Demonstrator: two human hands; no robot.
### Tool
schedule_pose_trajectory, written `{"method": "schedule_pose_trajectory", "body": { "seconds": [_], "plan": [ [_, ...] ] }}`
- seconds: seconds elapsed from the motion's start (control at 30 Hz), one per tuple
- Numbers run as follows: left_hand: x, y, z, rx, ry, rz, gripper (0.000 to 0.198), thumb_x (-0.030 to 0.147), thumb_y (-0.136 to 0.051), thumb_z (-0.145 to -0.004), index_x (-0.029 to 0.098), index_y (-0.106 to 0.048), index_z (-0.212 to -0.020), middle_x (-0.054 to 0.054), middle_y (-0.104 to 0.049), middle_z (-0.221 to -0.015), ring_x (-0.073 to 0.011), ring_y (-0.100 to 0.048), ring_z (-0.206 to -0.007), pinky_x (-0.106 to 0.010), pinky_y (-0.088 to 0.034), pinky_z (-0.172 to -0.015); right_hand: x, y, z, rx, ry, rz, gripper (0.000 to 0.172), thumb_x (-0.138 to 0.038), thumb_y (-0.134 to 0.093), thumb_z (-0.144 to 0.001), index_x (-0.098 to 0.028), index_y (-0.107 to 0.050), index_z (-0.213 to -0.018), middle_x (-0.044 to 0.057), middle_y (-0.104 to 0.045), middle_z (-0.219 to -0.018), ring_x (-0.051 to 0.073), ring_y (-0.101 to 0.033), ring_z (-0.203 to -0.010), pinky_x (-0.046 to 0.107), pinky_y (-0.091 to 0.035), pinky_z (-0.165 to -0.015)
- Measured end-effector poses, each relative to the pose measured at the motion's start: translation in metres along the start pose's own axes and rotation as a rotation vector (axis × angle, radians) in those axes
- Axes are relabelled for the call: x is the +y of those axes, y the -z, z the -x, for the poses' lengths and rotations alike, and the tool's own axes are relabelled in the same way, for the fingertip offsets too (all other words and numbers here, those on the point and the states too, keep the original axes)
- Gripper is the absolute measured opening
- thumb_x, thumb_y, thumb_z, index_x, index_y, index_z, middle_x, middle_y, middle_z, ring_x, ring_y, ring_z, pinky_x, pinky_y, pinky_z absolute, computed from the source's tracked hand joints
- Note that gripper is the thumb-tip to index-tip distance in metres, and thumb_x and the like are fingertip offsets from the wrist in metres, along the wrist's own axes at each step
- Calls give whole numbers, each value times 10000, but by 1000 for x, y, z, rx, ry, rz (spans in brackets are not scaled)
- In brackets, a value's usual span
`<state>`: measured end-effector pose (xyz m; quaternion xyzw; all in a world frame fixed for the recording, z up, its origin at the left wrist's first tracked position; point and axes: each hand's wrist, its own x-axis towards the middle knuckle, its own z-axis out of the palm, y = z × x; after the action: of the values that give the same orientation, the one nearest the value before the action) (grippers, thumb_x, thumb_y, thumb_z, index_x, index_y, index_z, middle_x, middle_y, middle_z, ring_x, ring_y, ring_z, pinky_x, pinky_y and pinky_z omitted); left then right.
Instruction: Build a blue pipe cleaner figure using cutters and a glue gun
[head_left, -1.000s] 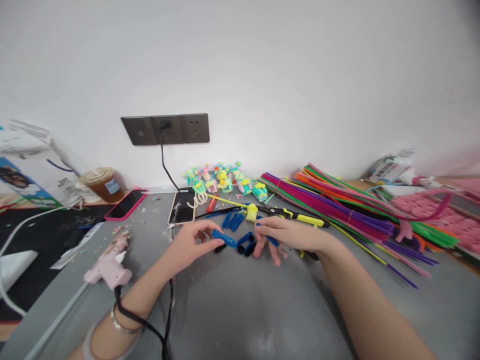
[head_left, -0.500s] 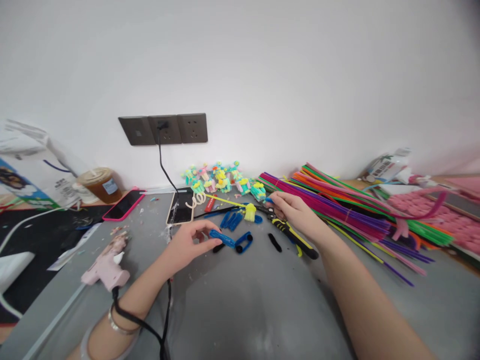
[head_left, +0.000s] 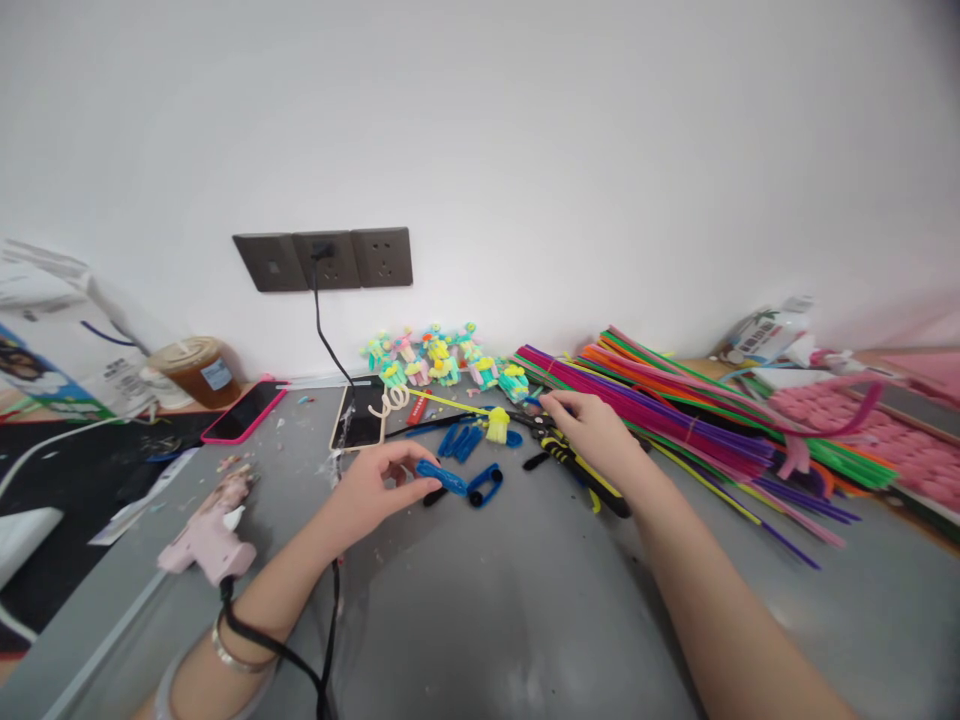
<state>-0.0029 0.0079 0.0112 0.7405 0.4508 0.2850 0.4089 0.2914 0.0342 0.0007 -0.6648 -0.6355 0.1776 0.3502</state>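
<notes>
— What's out past the left fingers on your feed?

— Far to their left I see a cup of brown drink by the wall and a pink phone lying flat. Nearer me there's a pink glue gun on the grey surface, and its black cord runs by the left wrist.

— And the hand itself?

— The left hand has its fingers closed on one end of a blue fuzzy stick, thumb on the near side and forefinger on the far side. The stick is held low over the surface. A blue loop lies at the stick's free end; I can't tell whether the two touch. Behind the fingers a gold-edged phone lies flat, and past it small bright figures crowd against the wall.

— Between the two hands?

— Loose blue pieces and a yellow tassel, nearer the right fingers than the left.

— Right side?

— The right hand is palm down over yellow-handled pliers. Its fingertips point left at a small blue bit. I cannot tell whether those fingers grip anything — they're curled and the tips are too small to read. Just to their right, a broad spread of coloured pipe cleaners fans across the surface.
</notes>
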Motion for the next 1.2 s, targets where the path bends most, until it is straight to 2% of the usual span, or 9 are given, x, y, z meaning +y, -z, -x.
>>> {"method": "schedule_pose_trajectory", "body": {
  "seconds": [0.13, 0.23, 0.33, 0.47, 0.57, 0.7, 0.9, 1.03, 1.2],
  "plan": [
    [-1, 0, 0, 6, 5, 6, 196, 343, -706, -778, 165, -701, -861, -24, -706, -841, -123, -550, -635, -232, -450, -614, 12, 2, -2, 97, -59, 171, 266, -248, -507, -837, -181, -764, -834, 120, -758, -837, 256, -665, -718, 332, -443, -665],
    [-2, 0, 0, 8, 6, 9, 208, 351, -707, -771, 161, -703, -857, -26, -708, -844, -125, -549, -641, -234, -450, -618, 17, 10, -4, 246, -72, 172, 266, -243, -529, -803, -174, -768, -895, 88, -733, -726, 237, -641, -632, 335, -453, -650],
    [-1, 0, 0, 9, 9, 13, 216, 356, -708, -763, 159, -702, -852, -27, -702, -827, -130, -550, -640, -236, -450, -615, 17, 19, -7, 344, -72, -101, 199, -308, -643, -729, -180, -747, -838, 24, -660, -573, 215, -629, -570, 329, -485, -625],
    [0, 0, 0, 9, 8, 8, 214, 358, -705, -764, 161, -699, -847, -24, -697, -815, -127, -545, -626, -236, -447, -608, 12, 25, -10, 348, -25, -556, 298, -422, -728, -696, -175, -725, -864, 22, -678, -640, 186, -644, -597, 305, -513, -605],
    [0, 0, 0, 6, 12, 4, 218, 361, -711, -765, 163, -696, -855, -22, -693, -818, -126, -545, -623, -236, -447, -608, 6, 21, -8, 157, 28, -460, 384, -554, -655, -780, -177, -687, -711, -12, -570, -522, 133, -515, -471, 262, -402, -486],
    [-2, 0, 0, 0, 10, 12, 224, 369, -711, -770, 164, -698, -860, -23, -688, -814, -127, -540, -626, -236, -440, -605, 0, 4, -1, -210, 161, 0, 464, -557, -647, -818, -192, -585, -537, -28, -484, -475, 125, -428, -465, 269, -306, -500],
    [-7, -1, -2, -10, 12, 24, 244, 378, -710, -777, 160, -705, -886, -28, -685, -815, -129, -541, -628, -243, -443, -609, -17, -29, 7, -79, 479, 253, 26, -209, -696, -858, -214, -705, -882, 43, -697, -866, 210, -627, -830, 330, -351, -773],
    [-8, -2, -3, -26, -3, 28, 240, 372, -700, -784, 155, -708, -887, -32, -690, -817, -134, -551, -636, -251, -451, -621, -31, -46, 5, -239, 726, 246, 134, -143, -643, -905, -235, -733, -868, 44, -724, -955, 216, -594, -932, 368, -301, -853],
    [-6, -2, -3, -14, 2, 29, 248, 384, -703, -783, 156, -705, -880, -33, -692, -827, -136, -564, -644, -251, -458, -623, -35, -53, 1, -350, 676, 291, 79, -133, -705, -853, -207, -708, -826, 38, -732, -911, 219, -574, -925, 365, -282, -825]
  ]
}}
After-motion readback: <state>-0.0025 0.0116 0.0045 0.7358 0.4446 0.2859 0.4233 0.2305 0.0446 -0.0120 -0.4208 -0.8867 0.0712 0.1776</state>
